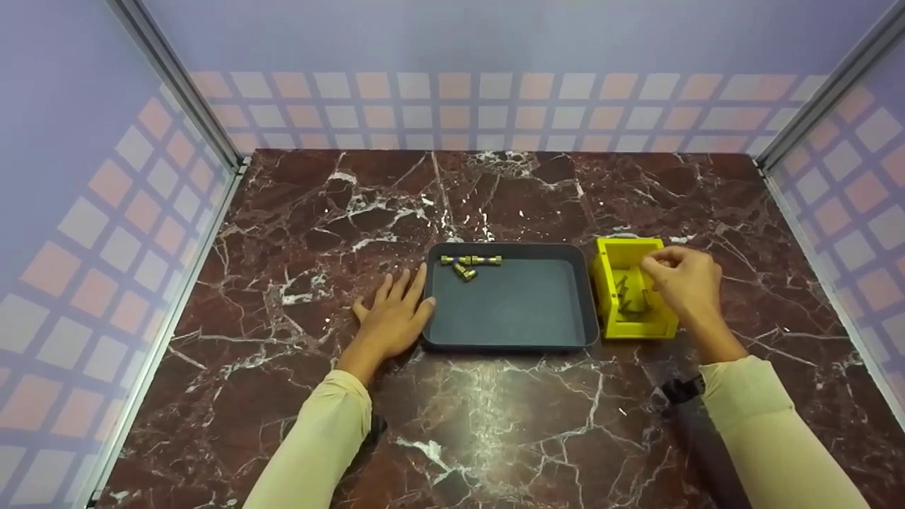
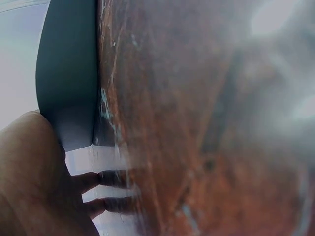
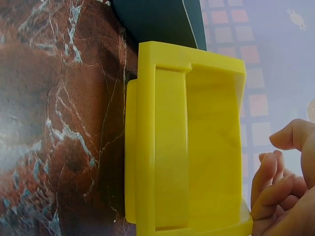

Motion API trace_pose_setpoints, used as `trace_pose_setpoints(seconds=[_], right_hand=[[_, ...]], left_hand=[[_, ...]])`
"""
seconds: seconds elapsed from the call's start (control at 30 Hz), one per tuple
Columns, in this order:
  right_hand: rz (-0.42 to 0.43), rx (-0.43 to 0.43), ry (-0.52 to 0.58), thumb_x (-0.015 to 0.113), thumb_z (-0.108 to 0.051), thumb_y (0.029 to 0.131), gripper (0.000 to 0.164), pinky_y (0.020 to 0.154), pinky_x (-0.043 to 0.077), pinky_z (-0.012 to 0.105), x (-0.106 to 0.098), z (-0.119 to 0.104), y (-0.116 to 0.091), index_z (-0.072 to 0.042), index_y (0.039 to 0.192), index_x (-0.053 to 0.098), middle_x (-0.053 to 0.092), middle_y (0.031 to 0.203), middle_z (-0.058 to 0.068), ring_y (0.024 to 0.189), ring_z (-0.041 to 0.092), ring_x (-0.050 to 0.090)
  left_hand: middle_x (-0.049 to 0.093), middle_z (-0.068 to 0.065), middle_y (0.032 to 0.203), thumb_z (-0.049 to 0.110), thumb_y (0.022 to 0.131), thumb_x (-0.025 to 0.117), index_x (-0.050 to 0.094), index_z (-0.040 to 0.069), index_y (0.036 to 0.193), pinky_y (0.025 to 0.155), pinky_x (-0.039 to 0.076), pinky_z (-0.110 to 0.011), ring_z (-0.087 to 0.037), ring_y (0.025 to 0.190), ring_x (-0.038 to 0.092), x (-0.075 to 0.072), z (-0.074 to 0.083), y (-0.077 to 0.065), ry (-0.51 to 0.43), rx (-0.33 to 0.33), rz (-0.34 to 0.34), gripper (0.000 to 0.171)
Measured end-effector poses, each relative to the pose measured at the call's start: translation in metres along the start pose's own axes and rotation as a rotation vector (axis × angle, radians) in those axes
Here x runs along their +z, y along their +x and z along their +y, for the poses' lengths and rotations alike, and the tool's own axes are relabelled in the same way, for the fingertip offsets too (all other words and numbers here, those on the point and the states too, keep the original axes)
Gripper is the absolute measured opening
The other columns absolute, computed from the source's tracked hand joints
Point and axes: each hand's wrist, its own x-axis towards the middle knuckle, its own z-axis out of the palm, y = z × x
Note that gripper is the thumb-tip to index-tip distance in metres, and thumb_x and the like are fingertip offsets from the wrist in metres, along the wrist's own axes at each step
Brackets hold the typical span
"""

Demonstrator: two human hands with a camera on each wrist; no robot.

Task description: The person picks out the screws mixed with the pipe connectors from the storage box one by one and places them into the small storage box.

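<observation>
My left hand [image 1: 392, 318] lies flat with fingers spread on the table, against the left side of a dark grey tray [image 1: 509, 304]; its thumb is at the rim. In the left wrist view the tray's outer wall [image 2: 69, 73] stands beside that hand [image 2: 34, 172]. Brass-coloured fittings [image 1: 464, 271] lie together in the tray's back left corner. My right hand [image 1: 686, 279] hovers over the right edge of a yellow bin [image 1: 640, 330] holding several thin, dark metal pieces [image 1: 623, 300]. In the right wrist view this hand [image 3: 290, 187] has loosely bent fingers, a gap below the thumb and nothing visible held.
The bin stands close to the tray's right side. Both rest on a dark red marbled table [image 1: 495, 424]. Tiled-pattern panels [image 1: 452, 106] enclose the back and both sides. A dark strap or device [image 1: 682, 389] is at the right wrist.
</observation>
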Motion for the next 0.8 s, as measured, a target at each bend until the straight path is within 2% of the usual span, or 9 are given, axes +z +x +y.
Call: trace_pose_setpoints(seconds=[0.13,0.23,0.37,0.53,0.67,0.8], right_hand=[[-0.004,-0.01,-0.001,0.068,-0.03,0.089,0.025,0.048,0.045,0.023,-0.002,-0.002,-0.001,-0.01,0.099,0.081,0.07,0.068,-0.01,0.054,0.004,0.064],[-0.007,-0.013,0.017,0.068,-0.028,0.089,0.024,0.048,0.044,0.024,-0.003,-0.003,0.0,-0.011,0.099,0.081,0.069,0.066,-0.011,0.058,0.01,0.066],[-0.004,-0.012,0.067,0.068,-0.026,0.09,0.022,0.049,0.045,0.024,-0.004,-0.003,0.003,-0.01,0.099,0.08,0.069,0.067,-0.008,0.06,0.016,0.067],[0.001,-0.026,0.125,0.068,-0.025,0.093,0.021,0.048,0.047,0.023,-0.009,0.004,0.008,-0.009,0.101,0.079,0.069,0.069,-0.009,0.056,0.009,0.063],[0.04,-0.059,0.097,0.066,-0.026,0.095,0.021,0.052,0.049,0.02,-0.019,0.009,0.017,-0.012,0.105,0.078,0.068,0.076,-0.009,0.061,0.005,0.062],[0.089,-0.132,-0.009,0.06,-0.029,0.098,0.027,0.067,0.046,0.02,-0.029,0.016,0.032,-0.013,0.116,0.074,0.07,0.092,0.002,0.077,0.012,0.062]], left_hand=[[0.011,0.001,0.173,0.061,0.106,0.024,-0.001,0.044,0.163,0.111,0.001,-0.081,-0.033,0.161,0.005,0.0,0.0,0.0,0.018,-0.004,-0.008,0.065],[0.01,0.002,0.174,0.062,0.106,0.023,-0.003,0.045,0.163,0.111,0.002,-0.082,-0.032,0.161,0.004,0.0,-0.001,0.0,0.034,-0.009,-0.012,0.065],[0.012,0.0,0.173,0.062,0.106,0.025,-0.001,0.043,0.164,0.11,0.001,-0.082,-0.034,0.16,0.005,-0.001,-0.002,0.001,0.023,-0.011,-0.009,0.066],[0.013,0.0,0.173,0.064,0.105,0.028,0.002,0.043,0.164,0.109,0.001,-0.084,-0.035,0.16,0.006,-0.003,-0.003,0.003,-0.003,-0.018,-0.024,0.068],[0.016,-0.001,0.173,0.066,0.104,0.028,0.003,0.041,0.164,0.109,0.001,-0.084,-0.036,0.16,0.009,-0.007,-0.003,0.007,-0.018,-0.017,-0.051,0.07],[0.021,-0.003,0.171,0.065,0.105,0.027,0.004,0.036,0.166,0.109,0.0,-0.085,-0.04,0.157,0.017,-0.017,-0.002,0.015,-0.032,-0.015,-0.056,0.071]])
